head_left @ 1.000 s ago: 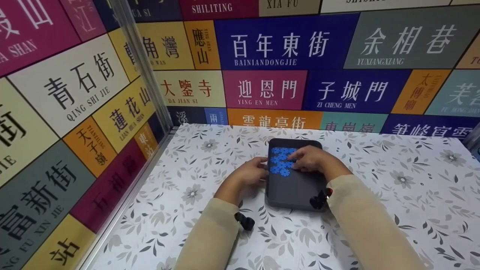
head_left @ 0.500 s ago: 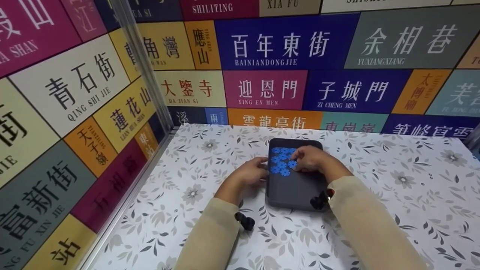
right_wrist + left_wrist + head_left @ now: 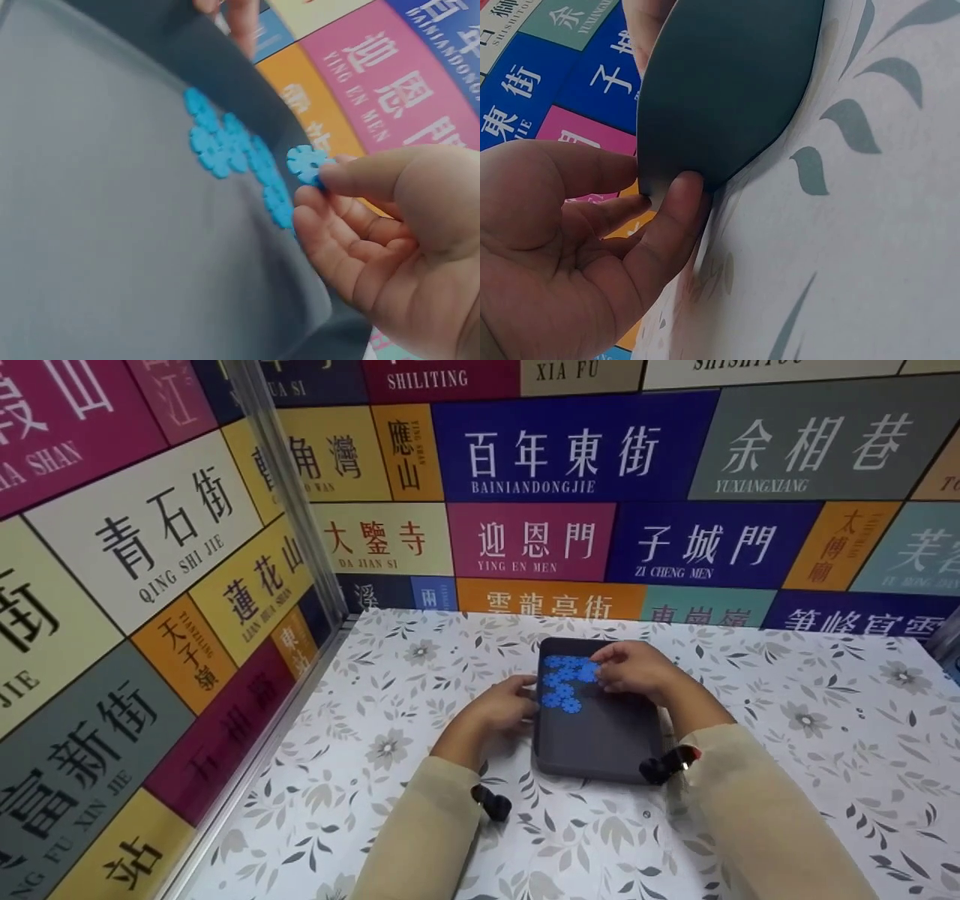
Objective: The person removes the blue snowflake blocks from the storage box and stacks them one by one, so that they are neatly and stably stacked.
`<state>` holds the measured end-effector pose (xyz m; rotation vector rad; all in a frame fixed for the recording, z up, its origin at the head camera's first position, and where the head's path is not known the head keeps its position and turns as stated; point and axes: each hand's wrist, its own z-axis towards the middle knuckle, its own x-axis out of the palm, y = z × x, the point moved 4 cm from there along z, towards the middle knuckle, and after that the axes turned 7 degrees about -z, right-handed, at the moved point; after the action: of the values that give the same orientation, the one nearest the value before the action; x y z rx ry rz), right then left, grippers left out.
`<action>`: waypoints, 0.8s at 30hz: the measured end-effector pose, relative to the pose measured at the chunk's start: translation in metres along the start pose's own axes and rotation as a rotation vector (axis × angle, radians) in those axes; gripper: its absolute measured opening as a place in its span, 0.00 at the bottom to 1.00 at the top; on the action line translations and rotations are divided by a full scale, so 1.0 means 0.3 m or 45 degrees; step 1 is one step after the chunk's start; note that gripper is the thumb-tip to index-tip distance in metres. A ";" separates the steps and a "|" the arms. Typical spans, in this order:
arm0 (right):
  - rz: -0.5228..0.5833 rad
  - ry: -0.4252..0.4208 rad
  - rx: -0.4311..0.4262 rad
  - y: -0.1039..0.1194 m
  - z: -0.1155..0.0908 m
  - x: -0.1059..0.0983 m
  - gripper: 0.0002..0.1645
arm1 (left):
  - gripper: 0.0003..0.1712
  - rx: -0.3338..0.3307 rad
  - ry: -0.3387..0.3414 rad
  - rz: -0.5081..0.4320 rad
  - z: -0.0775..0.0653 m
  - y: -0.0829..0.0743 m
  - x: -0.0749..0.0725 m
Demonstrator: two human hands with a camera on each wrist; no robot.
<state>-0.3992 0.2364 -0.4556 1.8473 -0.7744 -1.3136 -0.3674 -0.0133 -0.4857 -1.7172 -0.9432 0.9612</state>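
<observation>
A dark grey tray (image 3: 600,742) lies on the table, with several blue flower-shaped snowflake discs (image 3: 561,691) in its far left part. My left hand (image 3: 501,706) is at the tray's left side; in the left wrist view its fingers (image 3: 681,196) hold the outer wall and rim. Over the tray's far half, my right hand (image 3: 637,669) pinches one blue snowflake disc (image 3: 306,163) between thumb and fingers. That disc is raised above the others, as the right wrist view shows. Seen from there, more discs (image 3: 217,148) lie flat along the tray wall, some overlapping.
The table (image 3: 795,780) is covered with white floral cloth. Behind it and to the left stand walls (image 3: 570,450) of coloured street-name panels. A clear corner strip (image 3: 300,525) joins the walls. Small black devices (image 3: 491,802) are strapped at both wrists.
My right hand has drawn a snowflake disc up out of the group and shifted slightly right. The left hand has stayed at the tray's side.
</observation>
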 end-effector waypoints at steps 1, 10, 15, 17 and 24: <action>0.022 -0.025 -0.008 -0.001 -0.011 -0.010 0.28 | 0.37 -0.001 -0.001 -0.005 0.001 0.001 0.001; 0.232 -0.164 -0.081 -0.062 -0.141 -0.098 0.29 | 0.37 0.008 0.013 0.023 0.013 0.004 0.000; 0.283 -0.206 -0.068 -0.115 -0.200 -0.149 0.30 | 0.38 -0.005 -0.001 -0.024 0.014 0.005 0.001; 0.297 -0.211 -0.059 -0.141 -0.214 -0.167 0.30 | 0.38 -0.011 -0.004 -0.047 0.013 0.006 0.001; 0.372 -0.209 0.001 -0.255 -0.241 -0.201 0.24 | 0.39 0.010 0.001 -0.044 0.009 0.011 0.002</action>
<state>-0.3437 0.3428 -0.4728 1.5686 -1.0865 -1.2830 -0.3689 -0.0128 -0.4897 -1.6895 -0.9641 0.9408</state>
